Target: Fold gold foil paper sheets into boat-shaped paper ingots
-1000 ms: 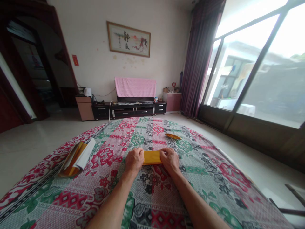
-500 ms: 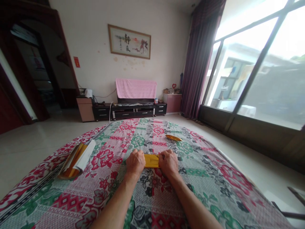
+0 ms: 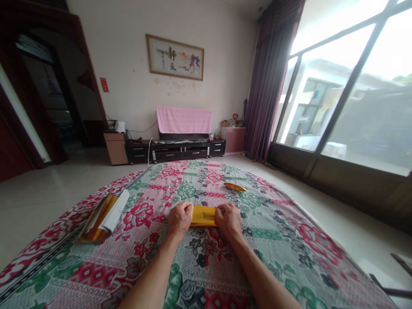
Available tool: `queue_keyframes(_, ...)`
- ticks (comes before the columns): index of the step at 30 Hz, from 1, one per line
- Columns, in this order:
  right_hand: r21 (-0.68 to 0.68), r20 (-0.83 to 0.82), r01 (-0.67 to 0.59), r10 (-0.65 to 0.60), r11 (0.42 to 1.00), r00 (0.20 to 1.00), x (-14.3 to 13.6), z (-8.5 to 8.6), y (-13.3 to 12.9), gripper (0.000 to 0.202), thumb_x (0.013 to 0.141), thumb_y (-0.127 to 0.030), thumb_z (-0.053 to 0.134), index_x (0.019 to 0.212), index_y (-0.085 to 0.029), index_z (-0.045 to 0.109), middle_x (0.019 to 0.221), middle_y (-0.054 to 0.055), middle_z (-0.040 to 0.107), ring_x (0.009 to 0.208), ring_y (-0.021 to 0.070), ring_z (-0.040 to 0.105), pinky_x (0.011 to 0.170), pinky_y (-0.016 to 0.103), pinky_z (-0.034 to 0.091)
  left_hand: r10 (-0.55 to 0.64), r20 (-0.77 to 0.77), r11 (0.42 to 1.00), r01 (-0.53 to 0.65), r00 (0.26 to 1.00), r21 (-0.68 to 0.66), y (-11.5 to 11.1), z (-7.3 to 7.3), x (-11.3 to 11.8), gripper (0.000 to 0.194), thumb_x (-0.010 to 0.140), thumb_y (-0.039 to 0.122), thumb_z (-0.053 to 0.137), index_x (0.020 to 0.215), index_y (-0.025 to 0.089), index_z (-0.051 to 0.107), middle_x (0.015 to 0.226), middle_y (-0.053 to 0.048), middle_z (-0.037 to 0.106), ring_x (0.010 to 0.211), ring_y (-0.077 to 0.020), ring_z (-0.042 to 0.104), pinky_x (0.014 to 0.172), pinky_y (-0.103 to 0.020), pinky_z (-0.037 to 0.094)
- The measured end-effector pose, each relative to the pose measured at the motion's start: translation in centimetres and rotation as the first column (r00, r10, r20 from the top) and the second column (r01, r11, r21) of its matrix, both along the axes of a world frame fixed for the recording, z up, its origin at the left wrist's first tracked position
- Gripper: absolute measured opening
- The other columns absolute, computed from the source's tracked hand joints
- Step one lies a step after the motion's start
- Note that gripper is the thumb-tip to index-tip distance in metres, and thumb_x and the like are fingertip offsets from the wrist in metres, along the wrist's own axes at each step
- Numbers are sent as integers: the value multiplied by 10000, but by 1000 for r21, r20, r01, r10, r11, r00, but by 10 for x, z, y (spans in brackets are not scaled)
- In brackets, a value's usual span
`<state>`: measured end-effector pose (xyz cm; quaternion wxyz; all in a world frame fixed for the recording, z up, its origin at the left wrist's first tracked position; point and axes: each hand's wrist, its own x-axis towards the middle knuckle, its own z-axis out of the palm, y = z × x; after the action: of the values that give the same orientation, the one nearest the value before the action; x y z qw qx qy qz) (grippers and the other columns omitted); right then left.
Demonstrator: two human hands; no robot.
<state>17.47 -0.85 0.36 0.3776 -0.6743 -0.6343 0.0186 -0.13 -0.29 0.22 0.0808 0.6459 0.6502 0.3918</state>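
One folded, yellow rectangular sheet is gripped at its ends by two hands' curled fingers.

Floral cloth, curled sheets, golden piece

The folded paper is a plain golden yellow. All around it, the cloth has bands of pale pink and greyish green, printed with crimson, green and charcoal flowers, red diamonds and fine crosshatching. Far left of the folded paper, the cloth's border shows red scrolls on white beside a black-and-white chain stripe. Nearer on that side, the curled sheets mix shiny gold with white. Beyond the folded paper and to the right, the pointed piece is orange-gold with darker marks. Farther beyond it, the towel is soft pink, the low cabinet black; far right, the curtain is purple.
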Motion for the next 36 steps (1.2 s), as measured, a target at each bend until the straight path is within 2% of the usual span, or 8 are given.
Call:
queue_keyframes(3, 3, -39, -5, 5, 1000, 999, 0, 2, 0, 207, 755, -235, 490, 712, -195, 689, 769, 51, 632, 734, 171, 541, 703, 257, 361, -39, 116, 998, 34, 992, 45, 0, -1, -1, 228, 813, 276, 468, 793, 197, 681, 803, -30, 704, 749, -142, 626, 680, -214, 420)
queue_keyframes(9, 78, -187, -48, 61, 996, 980, 1, 4, -1, 234, 769, -254, 440, 738, -182, 660, 778, 43, 615, 724, 159, 554, 700, 251, 377, -125, 237, 978, 80, 964, 191, -3, 1, 1, 248, 808, 314, 461, 831, 181, 669, 854, -47, 701, 804, -157, 631, 752, -234, 457)
queue_keyframes(16, 182, -305, -62, 116, 981, 945, 3, 5, -2, 263, 766, -315, 416, 728, -175, 636, 795, 56, 621, 732, 172, 554, 699, 265, 391, -182, 203, 951, 120, 962, 286, -6, 7, 4, 230, 820, 277, 456, 848, 178, 662, 836, -47, 685, 789, -151, 625, 759, -237, 477)
queue_keyframes(30, 220, -330, -87, 158, 972, 931, 2, 7, -4, 267, 764, -339, 425, 737, -175, 633, 798, 54, 622, 738, 172, 553, 708, 262, 401, -167, 204, 953, 105, 965, 284, -5, 4, 4, 249, 834, 300, 444, 863, 184, 662, 848, -50, 683, 798, -160, 628, 769, -250, 479)
queue_keyframes(36, 177, -284, -70, 119, 982, 951, 3, 6, -4, 270, 763, -313, 413, 715, -181, 644, 794, 47, 621, 728, 168, 555, 716, 262, 396, -144, 235, 966, 86, 961, 243, -5, 2, 3, 239, 821, 297, 456, 858, 190, 665, 864, -48, 699, 802, -163, 630, 756, -249, 476)
